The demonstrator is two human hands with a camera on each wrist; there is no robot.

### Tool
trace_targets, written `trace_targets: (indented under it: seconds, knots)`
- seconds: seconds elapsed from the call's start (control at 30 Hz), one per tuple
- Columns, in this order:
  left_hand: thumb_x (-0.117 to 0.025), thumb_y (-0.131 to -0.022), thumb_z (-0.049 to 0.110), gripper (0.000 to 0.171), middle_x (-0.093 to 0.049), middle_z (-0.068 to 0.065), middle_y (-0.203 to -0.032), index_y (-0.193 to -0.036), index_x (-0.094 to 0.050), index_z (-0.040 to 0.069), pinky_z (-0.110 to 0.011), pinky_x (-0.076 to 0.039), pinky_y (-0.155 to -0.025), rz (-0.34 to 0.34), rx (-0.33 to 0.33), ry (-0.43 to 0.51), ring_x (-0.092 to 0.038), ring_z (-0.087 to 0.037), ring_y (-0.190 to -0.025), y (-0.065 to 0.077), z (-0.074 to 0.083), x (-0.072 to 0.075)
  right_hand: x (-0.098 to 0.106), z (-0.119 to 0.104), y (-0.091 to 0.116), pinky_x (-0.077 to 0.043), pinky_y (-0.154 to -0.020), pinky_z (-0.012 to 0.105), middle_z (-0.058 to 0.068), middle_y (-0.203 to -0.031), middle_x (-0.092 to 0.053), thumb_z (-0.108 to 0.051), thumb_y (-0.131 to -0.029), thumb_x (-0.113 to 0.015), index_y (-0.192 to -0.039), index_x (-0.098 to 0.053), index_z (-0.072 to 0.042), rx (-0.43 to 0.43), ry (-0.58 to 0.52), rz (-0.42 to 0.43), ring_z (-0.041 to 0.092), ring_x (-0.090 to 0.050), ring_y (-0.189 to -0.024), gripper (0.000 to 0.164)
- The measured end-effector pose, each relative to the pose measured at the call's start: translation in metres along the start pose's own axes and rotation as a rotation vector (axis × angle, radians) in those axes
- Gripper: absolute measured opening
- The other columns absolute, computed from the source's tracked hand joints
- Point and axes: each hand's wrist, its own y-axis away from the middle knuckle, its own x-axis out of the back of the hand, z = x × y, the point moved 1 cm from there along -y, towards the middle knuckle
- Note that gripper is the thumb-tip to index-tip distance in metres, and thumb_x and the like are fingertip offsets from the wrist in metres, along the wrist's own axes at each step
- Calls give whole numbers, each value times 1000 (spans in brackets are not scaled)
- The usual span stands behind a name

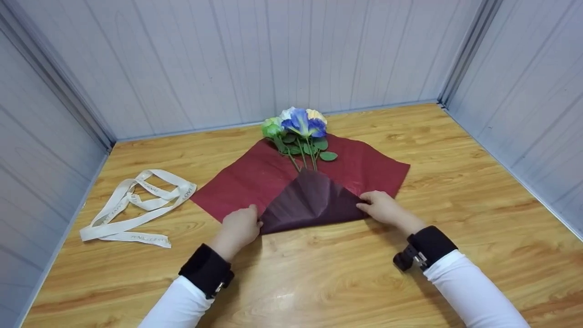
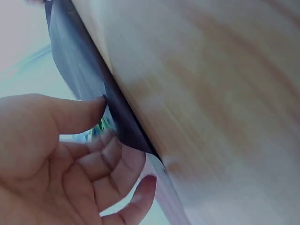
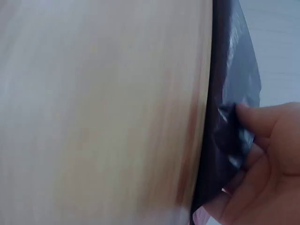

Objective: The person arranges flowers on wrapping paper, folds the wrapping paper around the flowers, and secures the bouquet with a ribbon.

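Observation:
A sheet of dark red wrapping paper (image 1: 237, 182) lies on the table, its near part folded up into a darker triangular flap (image 1: 314, 200). Flower stems run under the flap's tip, while the blue, white, green and cream blooms (image 1: 300, 122) stick out past the far edge. At the fold's left corner, my left hand (image 1: 241, 225) pinches the paper edge between thumb and fingers. My right hand (image 1: 380, 207) pinches the opposite corner, where the paper (image 3: 229, 136) crumples under the thumb.
A loosely looped white ribbon (image 1: 136, 223) with printed lettering lies left of the paper. The wooden table (image 1: 291, 282) is bounded by pale panel walls (image 1: 237, 59) at the back and both sides.

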Motion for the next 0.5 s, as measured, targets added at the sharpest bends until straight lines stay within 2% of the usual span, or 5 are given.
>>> trace_targets:
  seconds: [0.1, 0.17, 0.27, 0.33, 0.5]
  knots:
    - [-61, -91, 21, 44, -55, -26, -120, -122, -49, -8, -55, -43, -93, 65, -91, -47, -51, -43, -116, 2, 13, -2, -1, -2, -2, -40, -68, 33, 6, -74, -56, -11, -93, -57, -82, -61, -1, -10, 38, 7, 18, -49, -70, 16]
    - [-59, -93, 24, 58, -40, -28, -140, -136, -40, -9, -57, -30, -106, 64, -206, -76, -35, -44, -132, 3, 25, -5, 0, -2, -2, -41, -69, 34, 6, -76, -58, -11, -93, -57, -84, -63, 0, -18, 47, 11, 18, -50, -72, 15]
    - [-52, -96, 36, 70, -13, -23, -156, -146, -26, -6, -53, -12, -115, -64, -377, -95, -10, -40, -144, 6, 46, -11, 0, -4, -2, -39, -67, 32, 4, -71, -53, -10, -93, -57, -80, -60, -1, -26, 51, 17, 18, -47, -68, 16]
    - [-49, -96, 42, 75, -6, -21, -158, -147, -22, -4, -49, -10, -117, -163, -449, -108, -5, -36, -146, 6, 59, -16, -1, -5, -2, -37, -65, 31, 2, -68, -49, -9, -93, -57, -77, -58, -2, -32, 52, 20, 16, -44, -66, 17]
    - [-43, -96, 50, 79, -4, -16, -159, -151, -14, 1, -42, -9, -118, -321, -416, -127, -2, -29, -147, 3, 80, -25, -3, -8, -4, -38, -64, 30, 3, -69, -52, -9, -92, -57, -78, -60, -2, -54, 55, 27, 16, -45, -65, 16]
